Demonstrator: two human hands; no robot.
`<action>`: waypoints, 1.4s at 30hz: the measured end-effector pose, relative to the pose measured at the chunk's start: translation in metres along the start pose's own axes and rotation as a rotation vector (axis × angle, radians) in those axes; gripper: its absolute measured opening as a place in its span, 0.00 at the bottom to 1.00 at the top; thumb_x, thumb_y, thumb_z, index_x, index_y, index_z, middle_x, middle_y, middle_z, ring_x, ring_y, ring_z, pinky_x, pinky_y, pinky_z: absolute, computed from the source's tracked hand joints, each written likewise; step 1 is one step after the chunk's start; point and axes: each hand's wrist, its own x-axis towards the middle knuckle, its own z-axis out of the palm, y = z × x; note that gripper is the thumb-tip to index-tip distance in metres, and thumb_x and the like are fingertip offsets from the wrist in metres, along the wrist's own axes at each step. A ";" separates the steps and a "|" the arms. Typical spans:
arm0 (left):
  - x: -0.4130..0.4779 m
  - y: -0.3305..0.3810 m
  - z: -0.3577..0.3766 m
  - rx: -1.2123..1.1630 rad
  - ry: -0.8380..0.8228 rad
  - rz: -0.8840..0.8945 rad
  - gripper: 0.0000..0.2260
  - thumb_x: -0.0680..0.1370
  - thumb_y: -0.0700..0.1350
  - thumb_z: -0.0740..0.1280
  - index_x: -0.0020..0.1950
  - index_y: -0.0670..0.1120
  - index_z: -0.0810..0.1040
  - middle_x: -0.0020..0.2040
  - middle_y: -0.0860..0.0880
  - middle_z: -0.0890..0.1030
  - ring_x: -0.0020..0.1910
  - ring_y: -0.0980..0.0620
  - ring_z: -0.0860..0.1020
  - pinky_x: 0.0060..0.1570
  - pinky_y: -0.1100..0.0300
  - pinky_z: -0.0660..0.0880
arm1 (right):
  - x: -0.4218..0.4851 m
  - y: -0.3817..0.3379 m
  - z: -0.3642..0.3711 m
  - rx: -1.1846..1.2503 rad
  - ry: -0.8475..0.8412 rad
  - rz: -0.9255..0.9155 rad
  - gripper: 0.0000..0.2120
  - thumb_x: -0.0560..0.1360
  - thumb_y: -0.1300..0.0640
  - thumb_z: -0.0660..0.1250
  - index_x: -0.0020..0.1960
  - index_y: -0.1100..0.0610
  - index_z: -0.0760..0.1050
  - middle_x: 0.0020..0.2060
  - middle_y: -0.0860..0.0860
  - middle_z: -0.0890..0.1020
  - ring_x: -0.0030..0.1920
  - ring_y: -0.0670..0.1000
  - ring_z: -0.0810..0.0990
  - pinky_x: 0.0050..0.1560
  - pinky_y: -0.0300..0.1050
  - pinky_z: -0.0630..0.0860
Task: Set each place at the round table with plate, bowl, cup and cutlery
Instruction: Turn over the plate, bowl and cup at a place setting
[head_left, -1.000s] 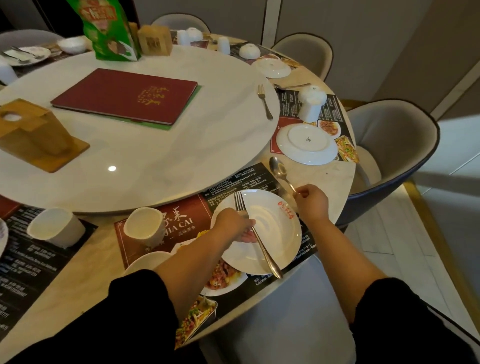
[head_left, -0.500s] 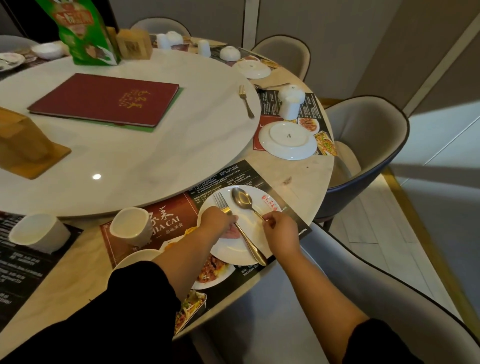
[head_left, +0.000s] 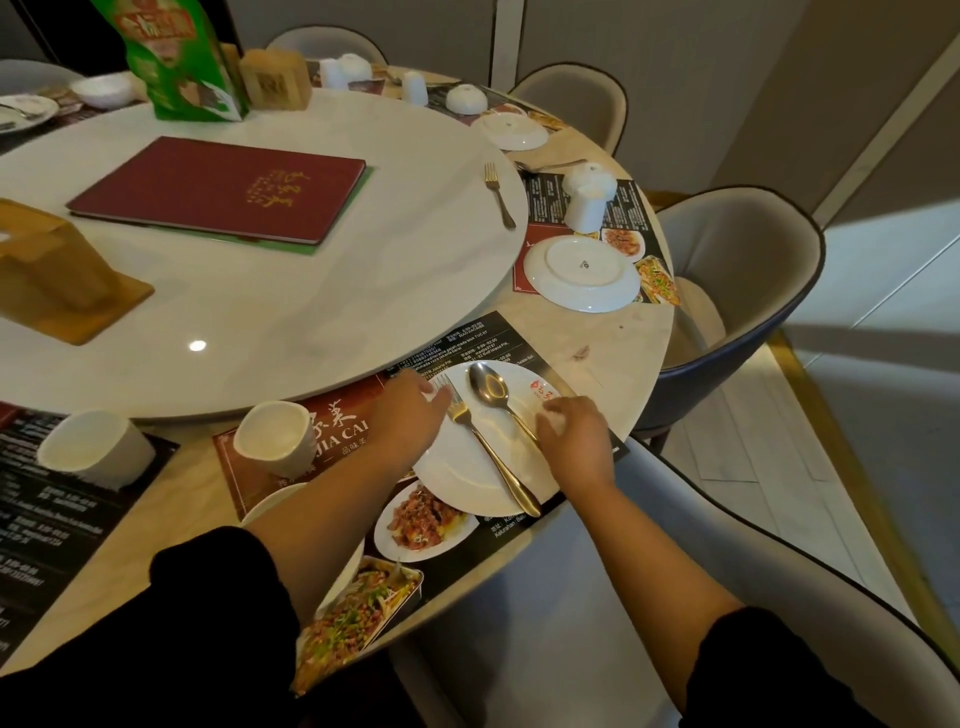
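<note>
Our left hand (head_left: 410, 421), fingers together, is touching the plate (head_left: 457, 473) rim by the tabletop (head_left: 587, 332) edge. We cannot tell whether our right hand (head_left: 576, 441) is pinching the spoon (head_left: 488, 387) handle. Spoon and fork (head_left: 475, 441) are lying loose on the plate, so tipping it risks sliding them off.

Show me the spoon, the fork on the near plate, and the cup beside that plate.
spoon (head_left: 488, 387), head view, on its bowl.
fork (head_left: 489, 454), head view, midway along its handle.
cup (head_left: 274, 434), head view, inside its open mouth.
</note>
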 end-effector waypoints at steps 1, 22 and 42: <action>0.002 -0.005 -0.003 -0.003 0.035 -0.002 0.13 0.78 0.54 0.63 0.50 0.44 0.75 0.50 0.45 0.76 0.51 0.45 0.76 0.52 0.51 0.74 | 0.003 0.001 -0.004 0.004 0.035 0.009 0.14 0.78 0.55 0.61 0.62 0.57 0.74 0.61 0.55 0.74 0.60 0.54 0.73 0.59 0.44 0.70; -0.011 -0.022 -0.027 -0.104 -0.182 -0.180 0.18 0.83 0.49 0.54 0.69 0.42 0.69 0.69 0.42 0.70 0.67 0.44 0.69 0.65 0.53 0.64 | -0.008 -0.010 -0.006 0.246 -0.127 0.180 0.12 0.79 0.61 0.60 0.59 0.61 0.77 0.54 0.58 0.81 0.54 0.58 0.79 0.54 0.50 0.76; -0.062 -0.117 -0.146 0.147 -0.035 -0.052 0.09 0.77 0.50 0.66 0.48 0.44 0.76 0.46 0.46 0.79 0.44 0.50 0.76 0.42 0.59 0.71 | -0.029 -0.145 0.074 0.162 -0.409 -0.476 0.28 0.72 0.54 0.71 0.70 0.56 0.67 0.67 0.55 0.70 0.67 0.53 0.69 0.66 0.46 0.66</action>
